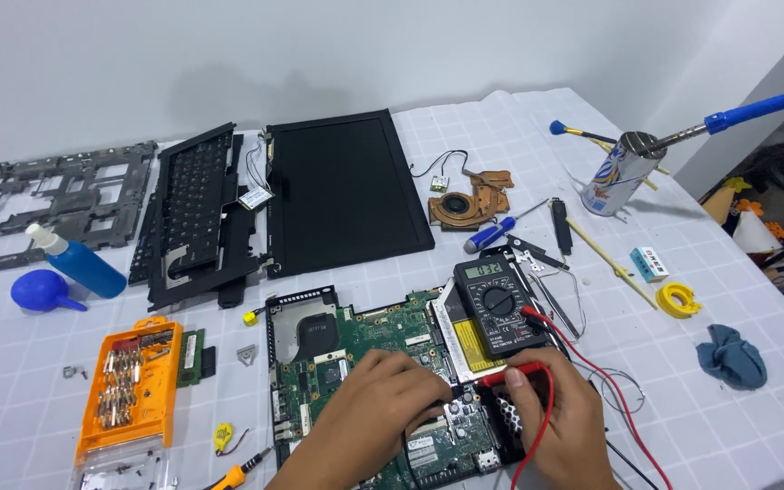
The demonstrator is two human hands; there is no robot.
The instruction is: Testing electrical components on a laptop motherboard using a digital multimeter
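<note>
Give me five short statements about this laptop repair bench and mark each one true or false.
1. Both hands, left hand and right hand, rest on the green circuit board. True.
2. The multimeter sits left of the orange screwdriver-bit case. False: it sits to the right.
3. The right hand holds a red probe. True.
4. The blue bottle stands upright. False: it lies on its side.
5. The black screen panel lies flat. True.
</note>
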